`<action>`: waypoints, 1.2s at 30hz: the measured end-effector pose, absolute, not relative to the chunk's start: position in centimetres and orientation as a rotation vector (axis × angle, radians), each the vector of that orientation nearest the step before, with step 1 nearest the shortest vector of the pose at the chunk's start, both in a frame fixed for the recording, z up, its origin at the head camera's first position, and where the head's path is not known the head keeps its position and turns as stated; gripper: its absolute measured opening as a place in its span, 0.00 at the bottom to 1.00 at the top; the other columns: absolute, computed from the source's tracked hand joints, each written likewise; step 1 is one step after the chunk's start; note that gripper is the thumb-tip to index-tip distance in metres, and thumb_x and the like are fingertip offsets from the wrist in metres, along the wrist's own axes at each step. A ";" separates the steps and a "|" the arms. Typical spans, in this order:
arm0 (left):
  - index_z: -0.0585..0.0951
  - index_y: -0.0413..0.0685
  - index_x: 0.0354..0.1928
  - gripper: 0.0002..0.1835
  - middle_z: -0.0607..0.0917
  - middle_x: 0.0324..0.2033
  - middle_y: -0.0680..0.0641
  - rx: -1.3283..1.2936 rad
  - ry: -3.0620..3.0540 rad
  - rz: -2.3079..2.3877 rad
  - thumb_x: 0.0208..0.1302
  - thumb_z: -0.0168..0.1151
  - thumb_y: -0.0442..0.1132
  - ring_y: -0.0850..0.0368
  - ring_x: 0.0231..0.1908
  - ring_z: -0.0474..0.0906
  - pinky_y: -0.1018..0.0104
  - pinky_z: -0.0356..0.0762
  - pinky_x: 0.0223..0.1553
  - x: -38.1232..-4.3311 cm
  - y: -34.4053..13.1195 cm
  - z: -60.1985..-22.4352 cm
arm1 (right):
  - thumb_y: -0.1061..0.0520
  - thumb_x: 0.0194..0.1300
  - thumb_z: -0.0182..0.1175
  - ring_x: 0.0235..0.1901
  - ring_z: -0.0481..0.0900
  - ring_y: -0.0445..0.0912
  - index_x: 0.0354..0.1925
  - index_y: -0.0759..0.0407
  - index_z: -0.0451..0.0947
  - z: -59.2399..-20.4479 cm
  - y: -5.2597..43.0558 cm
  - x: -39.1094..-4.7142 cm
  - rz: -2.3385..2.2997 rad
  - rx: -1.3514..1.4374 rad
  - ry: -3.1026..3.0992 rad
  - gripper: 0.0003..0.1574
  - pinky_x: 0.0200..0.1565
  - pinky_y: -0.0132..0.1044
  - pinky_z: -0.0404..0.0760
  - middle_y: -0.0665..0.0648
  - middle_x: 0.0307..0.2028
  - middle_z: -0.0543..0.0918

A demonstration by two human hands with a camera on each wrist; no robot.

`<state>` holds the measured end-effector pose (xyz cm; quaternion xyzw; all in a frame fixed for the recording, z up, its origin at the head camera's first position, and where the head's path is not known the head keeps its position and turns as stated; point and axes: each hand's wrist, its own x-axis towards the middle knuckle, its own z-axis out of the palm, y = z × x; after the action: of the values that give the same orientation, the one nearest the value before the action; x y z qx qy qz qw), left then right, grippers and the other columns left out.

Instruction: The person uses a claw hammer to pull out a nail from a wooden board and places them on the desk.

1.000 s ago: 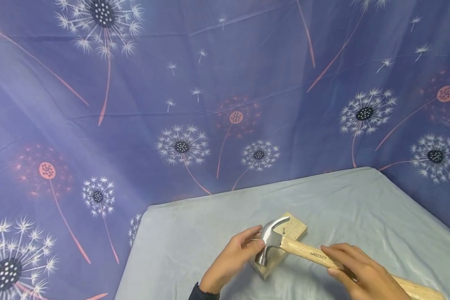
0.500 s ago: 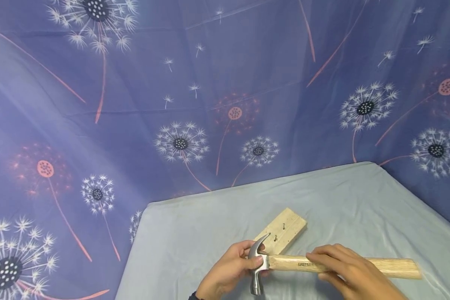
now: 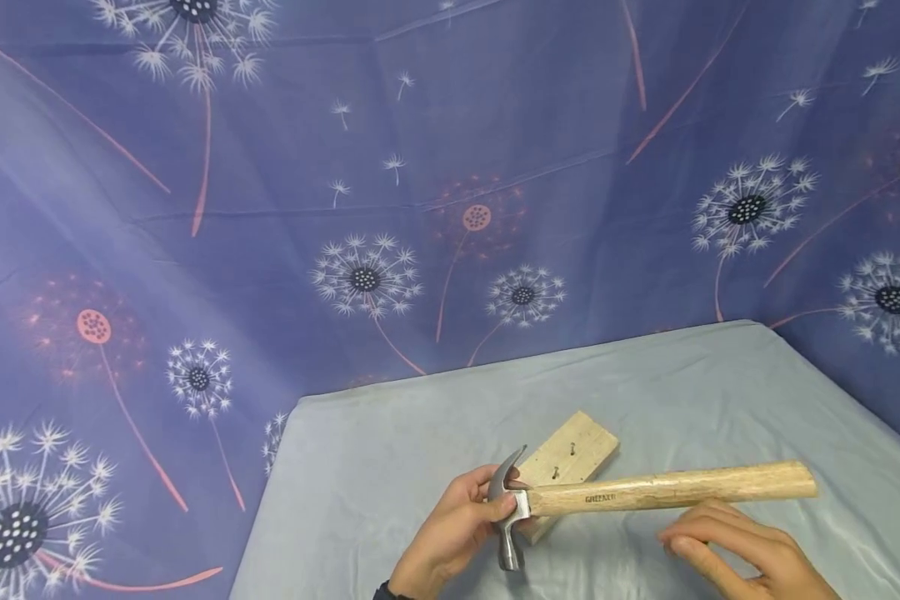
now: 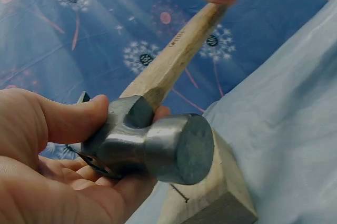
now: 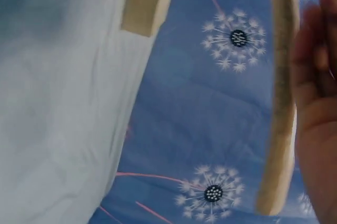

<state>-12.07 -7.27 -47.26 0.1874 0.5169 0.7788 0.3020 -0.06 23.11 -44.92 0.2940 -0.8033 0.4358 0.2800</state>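
My left hand holds a claw hammer by its steel head, thumb pressed on the near side and fingers behind. The claw points up and away, and the round striking face points down. Its pale wooden handle stretches to the right, raised above the table. Just below the handle is my right hand, fingers loosely bent with nothing in them; in the right wrist view it is beside the handle. Behind the hammer lies a wooden block, partly covered by it, with two nails standing up from its top.
A pale blue-grey cloth covers the table, slightly wrinkled. Behind and to both sides hangs a blue-violet curtain printed with dandelions, meeting the table's back edge.
The hammer has swung in my left hand, its handle end rising and its head shifting left off the block. My right hand has loosened from the handle and moved right and below it.
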 end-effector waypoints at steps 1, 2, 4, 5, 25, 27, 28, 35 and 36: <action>0.68 0.25 0.58 0.21 0.80 0.47 0.36 0.500 1.367 2.079 0.66 0.56 0.27 0.49 0.44 0.82 0.46 0.73 0.50 -12.2 -7.5 -47.3 | 0.73 0.60 0.60 0.39 0.78 0.38 0.49 0.56 0.82 -45.3 23.4 0.0 1.190 0.714 -2.262 0.21 0.38 0.28 0.74 0.47 0.40 0.82; 0.67 0.24 0.59 0.21 0.80 0.47 0.35 0.502 1.359 2.091 0.66 0.56 0.27 0.49 0.45 0.81 0.45 0.72 0.51 -12.2 -7.6 -47.2 | 0.71 0.65 0.58 0.39 0.78 0.36 0.51 0.53 0.81 -45.6 23.6 0.0 1.209 0.644 -2.385 0.21 0.36 0.28 0.75 0.43 0.40 0.82; 0.67 0.25 0.59 0.22 0.80 0.48 0.37 0.504 1.358 2.100 0.66 0.56 0.27 0.50 0.45 0.81 0.44 0.71 0.52 -12.4 -7.8 -47.1 | 0.63 0.72 0.53 0.40 0.79 0.32 0.54 0.48 0.79 -46.0 24.1 -0.4 1.182 0.478 -2.640 0.17 0.36 0.30 0.76 0.39 0.41 0.82; 0.68 0.26 0.59 0.22 0.80 0.49 0.37 0.511 1.354 2.096 0.66 0.57 0.28 0.50 0.46 0.81 0.45 0.71 0.52 -12.5 -7.8 -47.0 | 0.60 0.75 0.51 0.42 0.79 0.33 0.55 0.48 0.78 -46.2 24.2 -0.6 1.171 0.395 -2.732 0.16 0.37 0.31 0.77 0.39 0.43 0.82; 0.75 0.39 0.60 0.19 0.83 0.47 0.40 0.605 1.490 1.949 0.69 0.59 0.35 0.46 0.48 0.82 0.54 0.76 0.48 -11.9 -5.9 -47.4 | 0.59 0.76 0.48 0.48 0.80 0.36 0.62 0.60 0.72 -42.8 21.1 -3.5 1.502 0.028 -2.354 0.19 0.43 0.32 0.79 0.52 0.53 0.78; 0.76 0.38 0.57 0.17 0.84 0.45 0.41 0.592 1.515 1.926 0.69 0.59 0.36 0.48 0.46 0.82 0.55 0.77 0.46 -11.7 -5.5 -47.5 | 0.59 0.77 0.47 0.49 0.80 0.39 0.61 0.63 0.71 -42.2 20.8 -3.6 1.589 0.036 -2.289 0.19 0.43 0.36 0.79 0.55 0.52 0.78; 0.76 0.38 0.56 0.17 0.84 0.44 0.42 0.584 1.538 1.910 0.69 0.59 0.37 0.49 0.45 0.83 0.56 0.78 0.45 -11.6 -5.4 -47.5 | 0.61 0.77 0.46 0.48 0.81 0.40 0.60 0.65 0.71 -42.0 20.7 -3.7 1.624 0.071 -2.259 0.18 0.44 0.37 0.79 0.58 0.51 0.78; 0.80 0.36 0.49 0.14 0.86 0.38 0.46 0.567 1.632 1.797 0.68 0.61 0.39 0.55 0.40 0.84 0.54 0.80 0.39 -11.1 -5.2 -47.7 | 0.63 0.78 0.41 0.45 0.83 0.45 0.54 0.66 0.72 -41.6 20.0 -4.2 1.635 0.209 -2.223 0.15 0.41 0.42 0.80 0.62 0.45 0.79; 0.79 0.36 0.50 0.14 0.86 0.39 0.46 0.566 1.607 1.794 0.68 0.60 0.39 0.55 0.41 0.84 0.54 0.80 0.40 -11.0 -5.2 -47.8 | 0.62 0.78 0.42 0.44 0.83 0.45 0.53 0.64 0.72 -41.4 19.8 -4.1 1.604 0.174 -2.236 0.15 0.40 0.42 0.80 0.61 0.45 0.80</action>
<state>-11.01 -5.19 -47.83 0.2162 0.6136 0.6851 0.3276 -4.11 19.80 -41.42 0.0620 -0.7961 0.5709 0.1908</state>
